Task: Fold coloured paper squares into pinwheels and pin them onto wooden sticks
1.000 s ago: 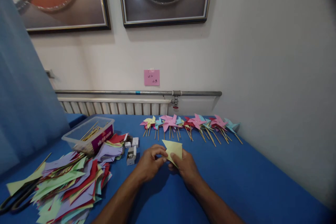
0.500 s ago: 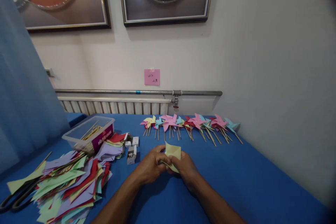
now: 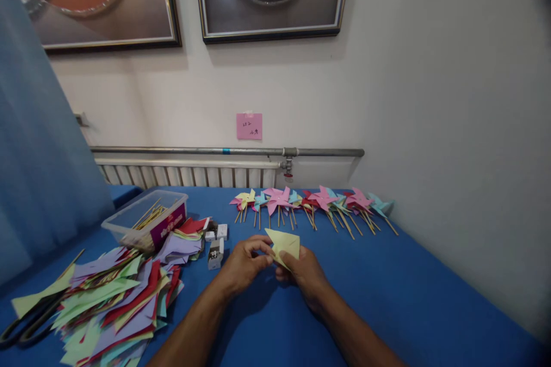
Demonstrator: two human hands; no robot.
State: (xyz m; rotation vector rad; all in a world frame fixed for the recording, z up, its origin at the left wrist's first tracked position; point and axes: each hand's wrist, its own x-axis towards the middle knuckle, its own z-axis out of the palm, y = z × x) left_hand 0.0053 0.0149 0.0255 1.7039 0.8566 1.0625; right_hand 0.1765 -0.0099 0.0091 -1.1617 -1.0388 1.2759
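Note:
A pale yellow piece of pinwheel paper [image 3: 289, 243] is held up above the blue table, with a pointed corner at its upper left. My right hand [image 3: 309, 276] grips it at the lower right, thumb pressed on its front and fingers behind. My left hand [image 3: 246, 265] is at the paper's left edge, thumb and fingertips closed around a lower-left part. What exactly the left fingertips pinch is partly hidden. Nearest to my left hand stands a small open box [image 3: 216, 254] with shiny metal pieces inside.
Finished paper pinwheels on sticks [image 3: 279, 200] lie in a row at the back. To the left are a heap of cut coloured papers [image 3: 116, 304], black-handled scissors [image 3: 37, 321], a plastic tub of sticks [image 3: 170, 223] and another small box [image 3: 221, 231]. A wall borders the table's [image 3: 408, 298] right side.
The yellow paper has turned to show more of its face and now spreads wider. My left hand has shifted slightly left, its fingers drawn back to the paper's edge.

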